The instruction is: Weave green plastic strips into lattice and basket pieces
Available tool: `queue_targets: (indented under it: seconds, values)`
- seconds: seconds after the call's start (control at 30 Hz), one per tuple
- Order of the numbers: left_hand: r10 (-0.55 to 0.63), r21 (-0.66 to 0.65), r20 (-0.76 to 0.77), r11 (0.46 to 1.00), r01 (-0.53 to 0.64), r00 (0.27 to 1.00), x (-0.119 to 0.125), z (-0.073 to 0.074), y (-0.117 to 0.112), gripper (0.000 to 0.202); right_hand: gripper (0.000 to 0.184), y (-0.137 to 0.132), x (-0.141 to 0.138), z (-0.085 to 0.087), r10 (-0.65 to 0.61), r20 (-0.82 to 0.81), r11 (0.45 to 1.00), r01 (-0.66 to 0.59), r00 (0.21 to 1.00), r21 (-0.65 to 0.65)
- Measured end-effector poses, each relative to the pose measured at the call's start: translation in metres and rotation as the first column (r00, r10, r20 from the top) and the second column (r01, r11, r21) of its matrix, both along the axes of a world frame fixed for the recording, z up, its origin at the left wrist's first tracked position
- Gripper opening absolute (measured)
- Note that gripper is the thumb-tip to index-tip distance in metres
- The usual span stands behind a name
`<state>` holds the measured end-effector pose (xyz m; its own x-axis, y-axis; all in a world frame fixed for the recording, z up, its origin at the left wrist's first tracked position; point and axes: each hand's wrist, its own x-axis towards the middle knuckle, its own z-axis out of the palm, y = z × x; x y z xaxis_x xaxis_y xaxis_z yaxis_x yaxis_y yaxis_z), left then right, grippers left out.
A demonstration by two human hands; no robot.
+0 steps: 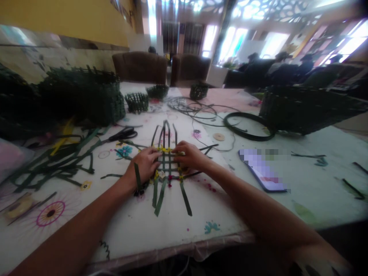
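Your forearms [86, 220] cross the table's [172, 232] near edge; in from that edge, the woven green grid [170, 169] lies between your hands. Your left hand's [145, 165] fingers curl loosely at its left side; your right hand's [190, 155] bend, slightly parted, over its right. Whether either pinches a strip, I can't tell.

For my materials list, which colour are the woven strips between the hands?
The woven strips are green, best seen in the head view.
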<state>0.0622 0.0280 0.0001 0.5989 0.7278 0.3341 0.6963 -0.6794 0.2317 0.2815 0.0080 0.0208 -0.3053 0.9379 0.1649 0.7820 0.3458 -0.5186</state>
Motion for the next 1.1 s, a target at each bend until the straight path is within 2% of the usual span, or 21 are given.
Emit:
queue_targets:
  seconds: [0.07, 0.17, 0.27, 0.5, 0.67, 0.73, 0.8, 0.9, 0.97, 1.1]
  values:
    - [-0.015, 0.008, -0.014, 1.000, 0.015, 1.000, -0.003, 0.003, 0.002, 0.019, 0.015, -0.003, 0.001, 0.007, -0.001, 0.053, 1.000, 0.002, 0.999, -0.021]
    - [-0.006, -0.007, -0.043, 1.000, 0.006, 0.999, -0.004, 0.005, 0.004, 0.017, 0.013, -0.006, 0.001, 0.012, 0.031, 0.222, 0.999, -0.024, 0.975, -0.034]
    - [0.010, -0.040, -0.049, 0.999, -0.012, 0.999, -0.003, 0.005, 0.004, 0.018, 0.014, -0.007, 0.000, 0.011, 0.039, 0.336, 0.999, -0.031, 0.941, -0.029]
    - [0.051, -0.064, -0.081, 0.996, -0.056, 0.995, -0.002, 0.004, 0.002, 0.019, 0.011, -0.006, -0.002, 0.007, 0.062, 0.485, 0.998, -0.068, 0.872, -0.004]
    - [0.055, -0.054, -0.099, 0.997, -0.061, 0.994, -0.003, 0.007, 0.001, 0.023, 0.011, -0.012, -0.005, 0.013, 0.068, 0.485, 0.996, -0.088, 0.872, 0.018]
    - [0.007, -0.033, -0.084, 0.999, -0.010, 0.996, -0.005, 0.013, 0.000, 0.024, 0.008, -0.018, -0.007, 0.018, 0.079, 0.427, 0.993, -0.110, 0.901, 0.048]
    - [-0.083, -0.041, -0.081, 0.996, 0.080, 0.993, -0.009, 0.020, -0.001, 0.018, 0.006, -0.025, -0.010, 0.021, 0.157, 0.342, 0.983, -0.181, 0.927, 0.038]
    - [-0.224, -0.151, -0.117, 0.967, 0.206, 0.967, -0.016, 0.025, 0.001, 0.012, 0.008, -0.031, -0.015, 0.019, 0.254, 0.279, 0.967, -0.251, 0.926, -0.046]
    - [-0.276, -0.246, -0.124, 0.939, 0.240, 0.953, -0.018, 0.021, 0.004, 0.012, 0.006, -0.030, -0.017, 0.013, 0.239, 0.301, 0.971, -0.227, 0.923, -0.073]
    - [-0.259, -0.316, -0.103, 0.924, 0.216, 0.960, -0.018, 0.013, 0.009, 0.015, 0.004, -0.026, -0.018, 0.007, 0.217, 0.336, 0.976, -0.207, 0.917, -0.066]
